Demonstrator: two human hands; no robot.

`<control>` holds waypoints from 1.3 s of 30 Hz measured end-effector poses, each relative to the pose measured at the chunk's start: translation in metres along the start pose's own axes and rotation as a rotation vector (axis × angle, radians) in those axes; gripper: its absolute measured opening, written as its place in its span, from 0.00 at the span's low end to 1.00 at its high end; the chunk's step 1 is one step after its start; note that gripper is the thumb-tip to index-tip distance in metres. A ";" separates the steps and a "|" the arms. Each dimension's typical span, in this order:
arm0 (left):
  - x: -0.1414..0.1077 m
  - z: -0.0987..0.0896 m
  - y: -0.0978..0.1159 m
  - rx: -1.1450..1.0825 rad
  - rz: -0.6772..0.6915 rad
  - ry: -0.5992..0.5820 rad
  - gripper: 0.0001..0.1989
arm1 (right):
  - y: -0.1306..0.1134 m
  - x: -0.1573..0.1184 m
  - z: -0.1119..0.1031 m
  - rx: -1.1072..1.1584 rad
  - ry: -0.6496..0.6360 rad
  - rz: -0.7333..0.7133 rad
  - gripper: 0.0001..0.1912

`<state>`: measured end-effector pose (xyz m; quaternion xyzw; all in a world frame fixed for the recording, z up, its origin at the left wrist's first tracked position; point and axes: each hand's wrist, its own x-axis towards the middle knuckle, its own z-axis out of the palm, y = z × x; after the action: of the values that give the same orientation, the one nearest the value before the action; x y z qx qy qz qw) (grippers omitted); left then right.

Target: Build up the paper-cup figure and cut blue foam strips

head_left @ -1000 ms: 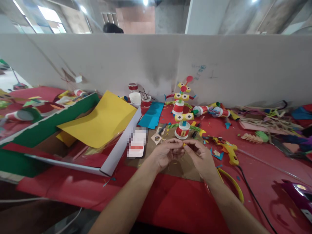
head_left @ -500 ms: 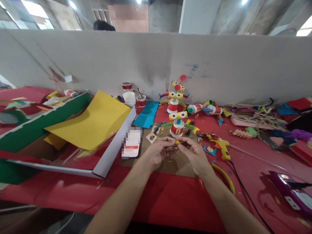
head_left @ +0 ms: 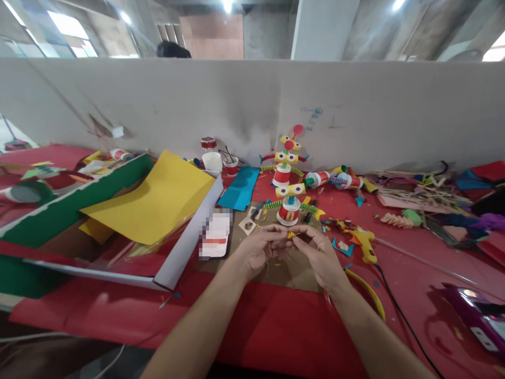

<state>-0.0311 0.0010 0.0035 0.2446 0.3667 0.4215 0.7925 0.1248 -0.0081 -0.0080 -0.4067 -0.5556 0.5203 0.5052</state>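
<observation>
Between the fingertips of both hands is a small yellow folded paper piece (head_left: 291, 235), with thin yellow strands near it. My left hand (head_left: 265, 246) pinches it from the left, and my right hand (head_left: 317, 251) pinches its other side. Both hands are just above a brown cardboard mat (head_left: 303, 276) strewn with thin yellow scraps. Right behind them stands a paper-cup figure (head_left: 290, 208) with a yellow eyed head and green pleated arms. A similar cup figure (head_left: 282, 173) is behind it, partly covered.
Left of the mat lies a phone (head_left: 216, 234), beside a white-edged box (head_left: 185, 231) with a yellow sheet (head_left: 158, 197). Blue paper (head_left: 239, 188) lies behind. To the right are a yellow glue gun (head_left: 366, 245) with its cord, a tape roll (head_left: 369, 289) and a purple power strip (head_left: 473, 316).
Both hands still pinch the yellow paper piece, which now shows more of its folds between the fingertips. The whole view has shifted slightly.
</observation>
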 end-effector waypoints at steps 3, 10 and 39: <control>0.002 -0.003 -0.002 -0.007 0.037 -0.007 0.08 | 0.000 0.000 0.000 -0.005 0.000 0.001 0.11; 0.004 -0.004 -0.005 -0.008 0.122 -0.022 0.11 | 0.003 0.002 -0.003 -0.177 0.013 -0.090 0.11; -0.003 0.009 -0.002 0.025 0.174 0.005 0.11 | 0.000 0.001 -0.005 -0.208 0.017 -0.126 0.09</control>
<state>-0.0239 -0.0035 0.0085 0.2845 0.3513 0.4847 0.7488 0.1292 -0.0065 -0.0078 -0.4256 -0.6269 0.4233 0.4967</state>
